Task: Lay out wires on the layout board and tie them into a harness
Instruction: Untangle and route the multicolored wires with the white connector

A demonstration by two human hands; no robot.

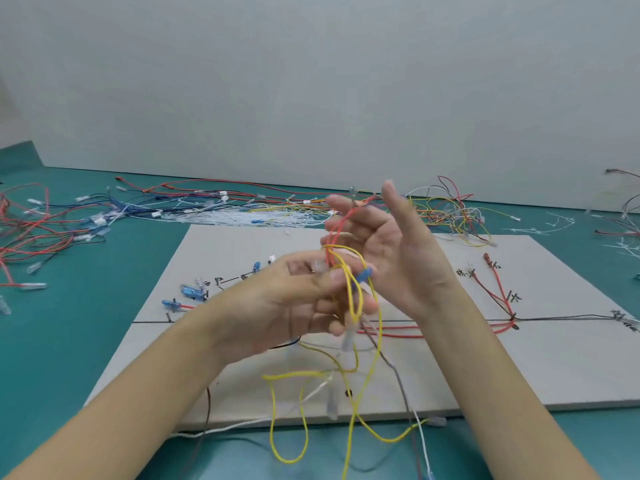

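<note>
**Both hands lifted over the board with a tangle of wires**

Your left hand (298,299) is raised above the layout board (554,368), and its grip is closed on a bundle of wires (353,306): the thumb and fingers pinch the yellow strands, with a blue terminal just beside the fingertips. Your right hand (391,244) stands just beside it, palm turned toward you, fingers mostly straight and spread. A red wire (341,223) runs up across these fingers, but the motion blur does not let me tell if the right grip really holds it or is only touched by it.

From the left hand the yellow wire (287,420) hangs down in loose loops, past the near edge of the board and over the teal surface (86,341). A white wire (225,429) and a grey one hang with it.

On the board, some wires are already laid along the black drawn lines: red wires on the right part (495,292), meeting at a junction, and blue terminals (190,292) on the left part.

Behind the board, a long heap of loose wires (207,209) lies on the surface, red, blue, white and yellow. Another pile (31,233) lies at the far left.
</note>
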